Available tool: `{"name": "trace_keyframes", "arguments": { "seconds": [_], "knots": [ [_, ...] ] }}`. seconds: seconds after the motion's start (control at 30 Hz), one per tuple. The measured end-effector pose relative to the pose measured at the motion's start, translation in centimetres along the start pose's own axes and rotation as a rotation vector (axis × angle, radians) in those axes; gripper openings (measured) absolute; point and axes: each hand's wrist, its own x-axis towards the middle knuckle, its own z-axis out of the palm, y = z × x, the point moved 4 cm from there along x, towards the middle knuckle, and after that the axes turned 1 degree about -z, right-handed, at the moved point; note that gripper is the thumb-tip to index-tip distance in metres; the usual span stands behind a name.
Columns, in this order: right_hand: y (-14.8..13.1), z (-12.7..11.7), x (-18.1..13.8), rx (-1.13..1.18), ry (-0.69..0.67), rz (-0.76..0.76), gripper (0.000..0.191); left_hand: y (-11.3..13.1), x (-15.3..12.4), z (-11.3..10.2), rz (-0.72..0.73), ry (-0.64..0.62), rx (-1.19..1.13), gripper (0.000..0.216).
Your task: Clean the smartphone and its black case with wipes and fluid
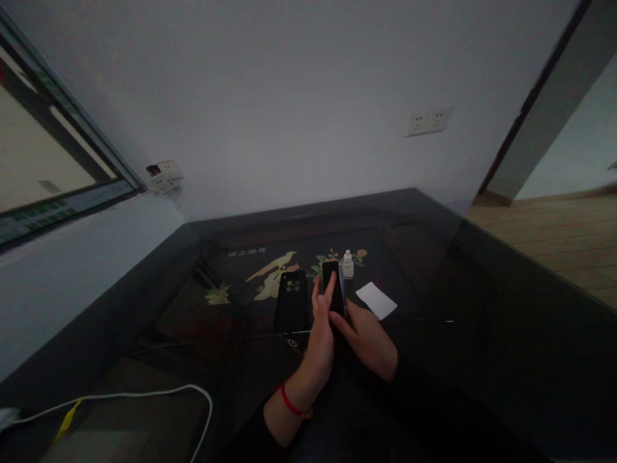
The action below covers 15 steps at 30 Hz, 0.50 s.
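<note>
A dark smartphone (339, 302) is held upright and slightly tilted above the table, my right hand (373, 341) wrapped round its lower right side with the thumb across the front. My left hand (322, 331), with a red cord on its wrist, is against the phone's left side. Its fingers are stretched out and apart, and one lies over the dark screen. Left of the hands lies a black phone case (291, 302) with round camera holes and a chain strap (292, 343) at its lower end. Behind the phone stands a small white-capped dropper bottle (348, 265). A white paper sheet (376, 300) lies to the right.
The black glossy table (434, 270) carries a painted bird and flowers (274, 273). A white cable (144, 393) with a yellow tag (68, 419) runs along the lower left. Wall sockets (429, 121) are behind the table, and a window (53, 128) is at left.
</note>
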Motion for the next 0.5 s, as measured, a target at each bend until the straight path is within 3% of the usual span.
{"name": "trace_keyframes", "arguments": {
  "seconds": [0.1,0.17,0.2,0.37,0.5],
  "knots": [
    [1.3,-0.7,0.1,0.1,0.055,0.045,0.037,0.3,0.7,-1.2,0.034,-0.038,0.226,0.048],
    [2.0,-1.4,0.3,0.167,0.075,0.084,0.038,1.2,2.1,-3.3,0.088,-0.071,0.515,0.052],
    [2.3,-1.7,0.4,0.2,0.077,0.107,0.038,1.8,3.0,-4.8,0.136,-0.039,0.738,0.049],
    [3.2,-1.7,0.4,0.338,0.038,0.218,0.04,3.0,6.9,-12.9,0.129,0.239,1.072,0.031],
    [4.0,-0.7,0.3,0.393,-0.007,0.278,0.039,1.1,7.5,-15.3,0.022,0.256,1.187,0.037]
  ]
}}
